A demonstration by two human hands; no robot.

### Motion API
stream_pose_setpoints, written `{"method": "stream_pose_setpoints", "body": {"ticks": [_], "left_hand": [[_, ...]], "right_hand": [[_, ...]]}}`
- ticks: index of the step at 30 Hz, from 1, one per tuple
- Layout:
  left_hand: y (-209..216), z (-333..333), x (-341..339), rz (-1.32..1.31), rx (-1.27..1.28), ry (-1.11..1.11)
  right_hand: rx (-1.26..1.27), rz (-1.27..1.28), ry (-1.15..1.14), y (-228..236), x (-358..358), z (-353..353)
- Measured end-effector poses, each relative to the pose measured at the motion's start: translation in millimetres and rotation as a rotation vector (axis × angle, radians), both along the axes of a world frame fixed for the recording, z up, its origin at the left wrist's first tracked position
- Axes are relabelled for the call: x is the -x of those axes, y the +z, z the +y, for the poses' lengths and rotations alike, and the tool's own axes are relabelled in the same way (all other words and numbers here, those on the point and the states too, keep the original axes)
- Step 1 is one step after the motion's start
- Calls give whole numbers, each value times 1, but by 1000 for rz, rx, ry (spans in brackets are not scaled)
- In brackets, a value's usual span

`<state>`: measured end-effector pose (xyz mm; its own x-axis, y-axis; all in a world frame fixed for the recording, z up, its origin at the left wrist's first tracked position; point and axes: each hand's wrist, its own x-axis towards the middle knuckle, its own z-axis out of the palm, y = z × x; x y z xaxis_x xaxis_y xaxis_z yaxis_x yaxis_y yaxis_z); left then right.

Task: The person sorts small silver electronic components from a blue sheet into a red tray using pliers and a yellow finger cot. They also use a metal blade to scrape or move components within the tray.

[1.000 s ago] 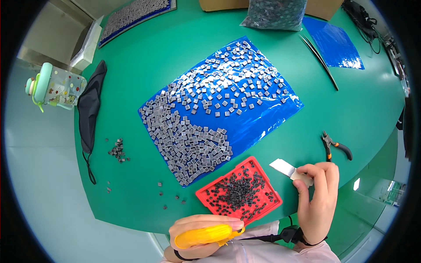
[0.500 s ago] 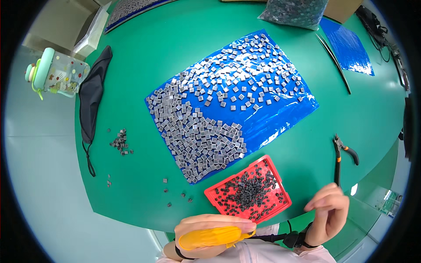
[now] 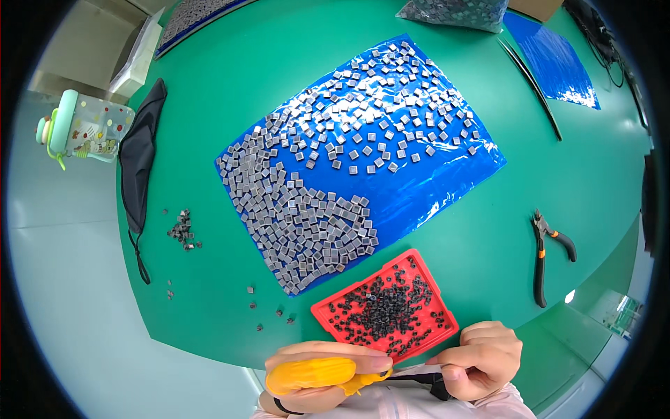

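Note:
My left hand (image 3: 324,370) is at the lower edge, closed round a yellow banana-shaped thing (image 3: 310,377) with a ribbed surface and a narrow end. A small dark bit shows at that end, by the fingertip. To its right my right hand (image 3: 481,359) has its fingers curled in and pressed together; what they hold, if anything, I cannot make out. Just beyond both hands lies a red tray (image 3: 328,311) with many small black pieces (image 3: 391,307) heaped in its middle and scattered round.
A blue sheet (image 3: 419,202) bears many small grey square pieces (image 3: 307,223). Cutting pliers (image 3: 541,258) and tweezers (image 3: 534,87) lie at right. On the left are loose pieces (image 3: 183,230), a black cloth mask (image 3: 142,160) and a clear bottle (image 3: 94,126). A filled bag (image 3: 460,10) stands far back.
My right hand has moved left and down, close to my left hand, its fingers now curled tighter. My left hand still holds the yellow thing. The whole view has shifted slightly.

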<state>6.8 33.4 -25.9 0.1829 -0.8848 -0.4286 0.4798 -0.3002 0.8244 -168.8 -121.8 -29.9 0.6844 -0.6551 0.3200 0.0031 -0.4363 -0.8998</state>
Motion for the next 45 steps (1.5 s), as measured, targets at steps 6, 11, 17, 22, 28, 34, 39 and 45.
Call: {"method": "stream_pose_setpoints", "body": {"ticks": [6, 11, 17, 22, 28, 34, 39, 45], "left_hand": [[13, -13, -7, -162, 79, -7], [12, -8, -5, -138, 43, -11], [12, -14, -2, -88, -41, -6], [-15, -24, 11, -577, 482, 347], [14, -25, -5, -480, 267, -36], [18, -37, -15, -485, 334, -98], [1, -30, 1, -894, 509, 157], [-5, -23, 5, -1082, 545, 196]], "right_hand": [[-2, -10, 26, 0, -1, -1], [-1, -24, 22, -1, -2, -2], [-20, 5, 3, -3, 3, -3], [-137, -1, 58, 6, 0, -4], [-268, 87, 70, 12, 3, -8], [-349, 147, 28, 15, 7, -6], [-436, 143, 43, 25, 3, -3], [-511, 201, 57, 29, 3, -6]]}}
